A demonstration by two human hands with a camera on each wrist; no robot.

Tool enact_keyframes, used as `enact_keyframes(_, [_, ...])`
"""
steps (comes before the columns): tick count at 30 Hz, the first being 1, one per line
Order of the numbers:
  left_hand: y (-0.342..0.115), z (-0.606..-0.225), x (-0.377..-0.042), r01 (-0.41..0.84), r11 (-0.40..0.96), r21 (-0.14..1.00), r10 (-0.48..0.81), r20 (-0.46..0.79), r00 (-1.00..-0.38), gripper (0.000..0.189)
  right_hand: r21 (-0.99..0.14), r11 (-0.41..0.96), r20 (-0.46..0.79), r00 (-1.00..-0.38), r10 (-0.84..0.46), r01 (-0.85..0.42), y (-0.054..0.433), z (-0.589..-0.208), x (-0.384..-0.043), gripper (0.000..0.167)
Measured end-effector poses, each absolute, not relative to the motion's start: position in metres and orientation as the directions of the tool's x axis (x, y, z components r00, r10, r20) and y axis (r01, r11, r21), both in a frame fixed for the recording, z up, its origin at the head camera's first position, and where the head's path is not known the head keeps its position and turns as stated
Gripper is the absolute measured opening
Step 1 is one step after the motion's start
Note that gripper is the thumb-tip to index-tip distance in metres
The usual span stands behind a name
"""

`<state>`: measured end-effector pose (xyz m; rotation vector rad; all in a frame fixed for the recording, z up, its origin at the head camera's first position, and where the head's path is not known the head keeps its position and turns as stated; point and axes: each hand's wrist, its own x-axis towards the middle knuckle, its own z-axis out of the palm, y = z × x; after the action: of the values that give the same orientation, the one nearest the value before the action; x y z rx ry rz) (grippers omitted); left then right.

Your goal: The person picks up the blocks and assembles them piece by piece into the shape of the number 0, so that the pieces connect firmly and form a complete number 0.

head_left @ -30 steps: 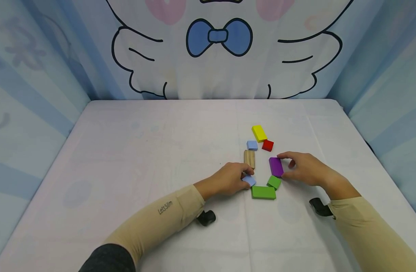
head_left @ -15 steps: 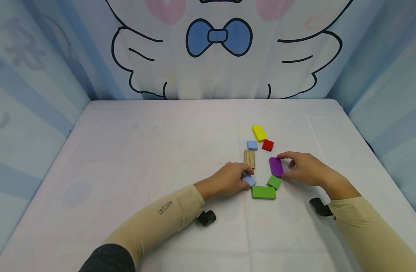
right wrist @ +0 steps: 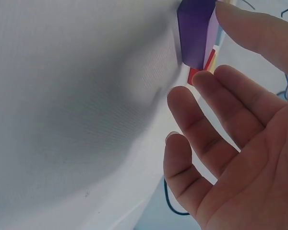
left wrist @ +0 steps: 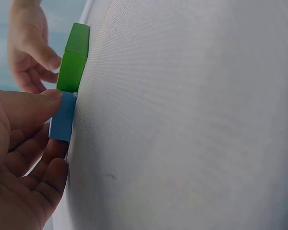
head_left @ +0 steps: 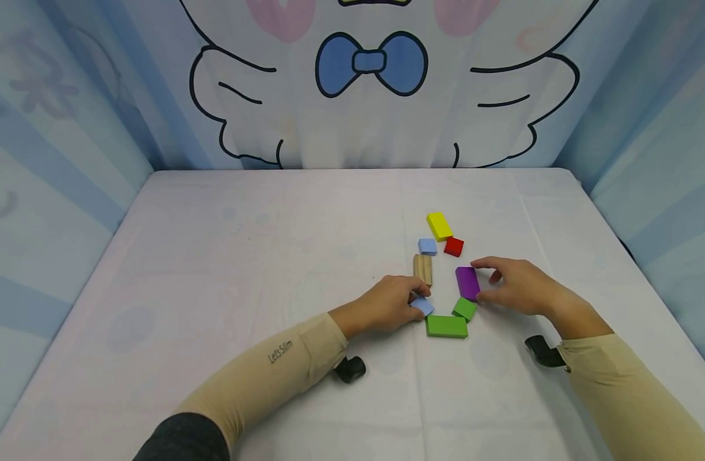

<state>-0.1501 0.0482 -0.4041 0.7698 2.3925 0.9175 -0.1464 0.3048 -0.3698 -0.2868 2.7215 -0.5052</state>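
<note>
My left hand (head_left: 391,302) pinches a small light blue block (head_left: 422,306) between thumb and fingers; the left wrist view shows that block (left wrist: 62,117) end to end with a green one. At the right, my right hand (head_left: 516,286) has its thumb and index finger at the edges of a purple block (head_left: 467,283). Its other fingers (right wrist: 201,132) hold nothing in the right wrist view. Below the purple block lies a small green block (head_left: 464,308), close to a longer green block (head_left: 447,326). A wooden block (head_left: 422,269) lies just beyond the left fingertips.
Farther back are another light blue block (head_left: 428,246), a red block (head_left: 454,246) and a yellow block (head_left: 439,226). With the nearer blocks they form a loose ring on the white-covered table (head_left: 243,256). Printed curtains (head_left: 375,128) enclose the table's back and sides.
</note>
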Motion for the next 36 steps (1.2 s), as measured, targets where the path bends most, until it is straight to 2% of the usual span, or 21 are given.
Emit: enact_keyframes(36, [0.0486, -0.4046, -0.15, 0.33, 0.62, 0.711, 0.641, -0.217, -0.737, 0.034, -0.394, 0.913, -0.308, -0.92, -0.243, -0.109, 0.3069, -0.3716, -0.1454, 0.066])
